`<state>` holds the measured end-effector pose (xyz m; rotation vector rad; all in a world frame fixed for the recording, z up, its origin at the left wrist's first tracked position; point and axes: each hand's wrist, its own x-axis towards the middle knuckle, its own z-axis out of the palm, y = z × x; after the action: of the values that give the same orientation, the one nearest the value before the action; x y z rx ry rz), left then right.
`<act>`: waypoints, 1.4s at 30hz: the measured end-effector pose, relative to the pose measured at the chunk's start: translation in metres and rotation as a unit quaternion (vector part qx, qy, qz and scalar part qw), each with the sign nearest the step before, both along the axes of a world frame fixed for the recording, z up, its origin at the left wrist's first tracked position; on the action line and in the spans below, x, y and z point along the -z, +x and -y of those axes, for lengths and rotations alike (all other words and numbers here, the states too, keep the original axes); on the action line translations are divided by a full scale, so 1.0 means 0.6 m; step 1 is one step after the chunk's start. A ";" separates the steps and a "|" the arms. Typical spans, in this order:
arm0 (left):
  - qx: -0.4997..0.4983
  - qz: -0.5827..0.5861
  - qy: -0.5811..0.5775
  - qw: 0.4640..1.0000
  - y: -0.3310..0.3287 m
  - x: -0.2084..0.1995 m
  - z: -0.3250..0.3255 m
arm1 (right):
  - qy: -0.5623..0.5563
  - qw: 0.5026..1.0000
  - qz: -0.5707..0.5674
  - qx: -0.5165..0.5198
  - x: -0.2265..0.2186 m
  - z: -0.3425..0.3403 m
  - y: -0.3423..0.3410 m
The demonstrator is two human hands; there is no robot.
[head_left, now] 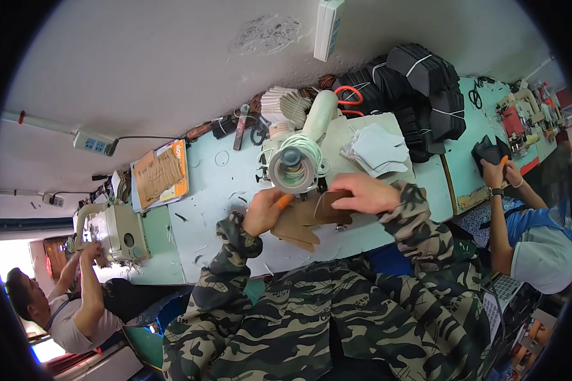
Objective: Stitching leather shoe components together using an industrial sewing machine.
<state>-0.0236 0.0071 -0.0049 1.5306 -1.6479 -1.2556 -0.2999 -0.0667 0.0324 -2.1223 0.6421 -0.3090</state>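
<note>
A sewing machine [323, 117] stands at the middle of the bench, with pale cord [309, 147] wound about its rounded end. Below that end lies a brown leather-like piece [293, 230] with cut-out, lobed edges. My left hand [262, 211] grips its left side with curled fingers; an orange finger cover [285, 202] sits on one finger. On the other side my right hand [366, 193] pinches a darker brown edge [329, 207] of the piece between thumb and fingers. The machine's head hides the needle area.
White cut pieces [378, 151] lie right of the machine. Bundled black pieces [419, 70] are stacked behind, near red-handled scissors [349, 96]. Brown card [158, 178] rests at the left. Co-workers sit at both sides, one at another sewing machine [124, 235].
</note>
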 end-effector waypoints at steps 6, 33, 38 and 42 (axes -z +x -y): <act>0.079 -0.114 0.175 0.975 0.035 -0.027 -0.011 | -0.050 0.983 -0.174 0.042 0.018 -0.030 0.040; 0.007 -0.168 0.106 0.980 -0.028 -0.030 -0.038 | 0.153 0.964 0.060 0.210 0.024 -0.122 0.054; 0.012 -0.177 0.116 0.977 -0.028 -0.041 -0.037 | -0.051 0.963 0.083 0.250 0.043 -0.138 0.066; 0.025 -0.156 0.101 0.982 -0.021 -0.032 -0.037 | -0.058 0.956 0.078 0.276 0.030 -0.152 0.079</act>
<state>-0.0364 0.0290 0.0143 1.3277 -1.3972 -1.6404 -0.2524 0.0248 0.0145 -1.9652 1.1412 -0.8294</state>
